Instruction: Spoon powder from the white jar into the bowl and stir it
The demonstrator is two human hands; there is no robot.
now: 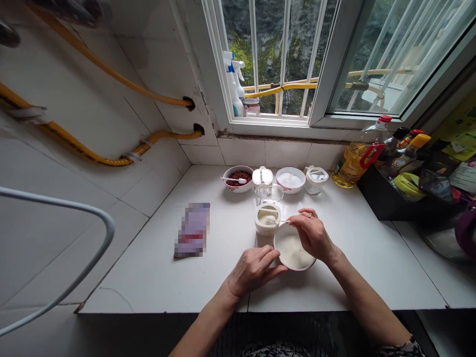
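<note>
My left hand [256,267] grips the near left rim of a bowl [299,269] that holds a pale powder or fine grains. Between the fingertips of my right hand [314,235] is the thin handle of a small white spoon [281,221]. The spoon's head lies over the mouth of a white seasoning jar [265,230], with some pale powder on it. This jar stands against the bowl's far left side, and its clear lid [274,193] is raised. My right hand hovers above the bowl and covers part of its right side.
Behind stand a bowl of reddish-brown dried spice [238,188] with a spoon, a white lidded jar [262,175], a bowl of white crystals [290,189] and another jar [316,186]. A blurred purple packet [192,230] lies left. An oil bottle [351,161] and a black box [379,198] of bottles stand right.
</note>
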